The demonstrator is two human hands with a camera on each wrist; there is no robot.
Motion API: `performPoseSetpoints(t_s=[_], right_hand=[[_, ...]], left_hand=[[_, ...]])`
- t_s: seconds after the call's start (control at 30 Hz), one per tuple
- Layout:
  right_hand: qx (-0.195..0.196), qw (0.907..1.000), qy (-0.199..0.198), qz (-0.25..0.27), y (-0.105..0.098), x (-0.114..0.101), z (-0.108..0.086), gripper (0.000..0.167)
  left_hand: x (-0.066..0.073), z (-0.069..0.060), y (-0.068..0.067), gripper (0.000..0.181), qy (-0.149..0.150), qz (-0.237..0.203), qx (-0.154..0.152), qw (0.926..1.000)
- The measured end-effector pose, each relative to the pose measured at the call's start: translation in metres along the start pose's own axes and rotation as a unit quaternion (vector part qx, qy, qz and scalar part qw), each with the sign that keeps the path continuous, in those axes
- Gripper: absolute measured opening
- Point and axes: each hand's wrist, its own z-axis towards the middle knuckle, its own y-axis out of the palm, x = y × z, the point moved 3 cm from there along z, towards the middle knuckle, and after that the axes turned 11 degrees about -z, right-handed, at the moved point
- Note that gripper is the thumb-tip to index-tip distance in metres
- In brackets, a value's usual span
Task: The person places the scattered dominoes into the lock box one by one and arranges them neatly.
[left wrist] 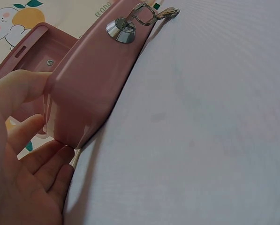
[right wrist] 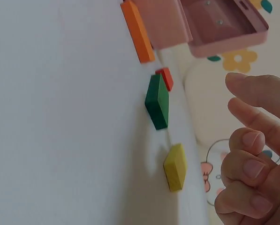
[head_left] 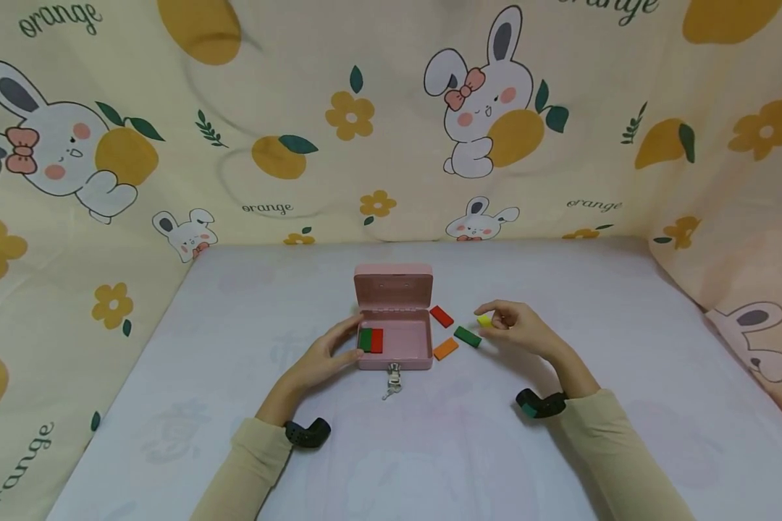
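While the table (head_left: 397,449) is spreading out beneath both sets of fingers, the pink box (head_left: 417,364) is sitting against the left fingers, its raised lid (head_left: 394,291) standing beyond them. The left hand (head_left: 322,362) is holding the box by its end, thumb resting near the front corner and fingers bending along the side. The right hand (head_left: 521,329) is hanging just over the table, thumb and forefinger pointing out apart from each other, the other three curling in; it is grasping nothing.

The yellow block (right wrist: 176,168) is lying on the table below the right fingertips, a gap separating them in the right wrist view, and its long axis is running crosswise to the way those fingers are pointing. The right hand is clearly the nearer; the left is lying well off, across the box. From the right fingers toward the box, the dark green block (head_left: 467,336) is coming first, the orange block (head_left: 446,349) and bright red block (head_left: 441,316) lying farther out. Beside the left fingers, two stored blocks (head_left: 371,341) are lying inside the box, while the keys (head_left: 392,389) are hanging rightward of the left thumb, nearer the person.
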Motion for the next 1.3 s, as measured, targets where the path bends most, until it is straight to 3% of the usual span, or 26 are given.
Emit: performPoseSetpoints(t_s=[0.5, 0.83, 1.3], right_hand=[[-0.038, 0.9977, 0.042, 0.037, -0.007, 0.028, 0.003, 0.043], [-0.056, 0.9972, 0.042, 0.027, -0.011, 0.034, 0.004, 0.045], [-0.151, 0.9855, 0.070, 0.032, -0.008, 0.045, 0.013, 0.062]], left_hand=[[0.000, -0.001, -0.001, 0.068, -0.004, -0.001, -0.001, 1.0000], [0.001, 0.000, -0.001, 0.068, 0.006, 0.004, -0.003, 1.0000], [0.001, -0.002, -0.001, 0.068, 0.002, 0.007, -0.003, 1.0000]])
